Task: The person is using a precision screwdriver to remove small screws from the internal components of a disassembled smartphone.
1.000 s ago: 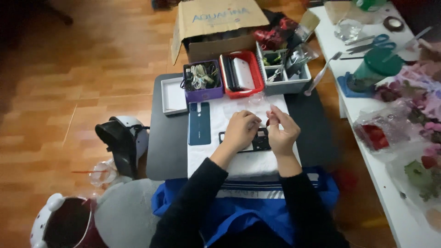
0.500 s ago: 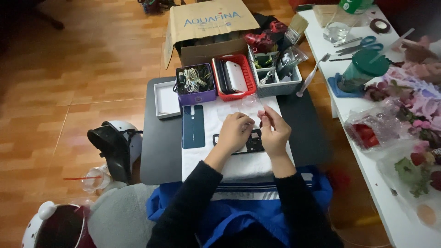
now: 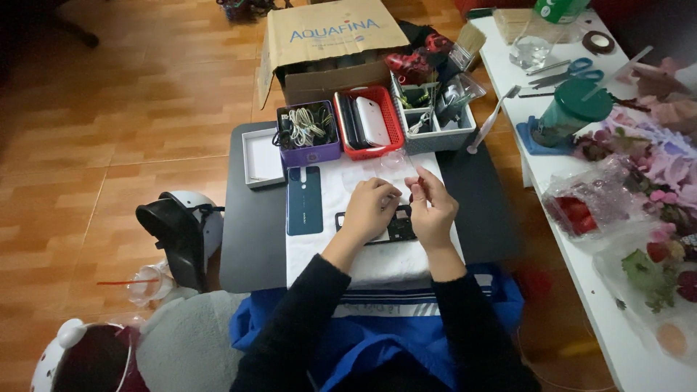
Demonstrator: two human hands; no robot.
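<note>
An opened black phone (image 3: 398,226) lies on a white cloth (image 3: 377,261) on a small black table (image 3: 250,239). My left hand (image 3: 370,210) rests curled on the phone's left half and holds it down. My right hand (image 3: 433,207) sits just right of it, fingertips pinched on a small thin tool (image 3: 411,192) whose tip points down between the two hands. The middle of the phone is hidden under my hands. A dark blue phone back cover (image 3: 304,210) lies flat to the left of my left hand.
Behind the cloth stand a purple basket of cables (image 3: 306,131), a red basket with phones (image 3: 367,120) and a grey tool box (image 3: 433,120). A white tray (image 3: 260,158), a cardboard box (image 3: 327,43), a helmet (image 3: 178,229) and a cluttered white table (image 3: 581,276) surround them.
Both hands stay over the opened phone with only small finger movement. The view has shifted slightly, so the table sits a little differently in the frame.
</note>
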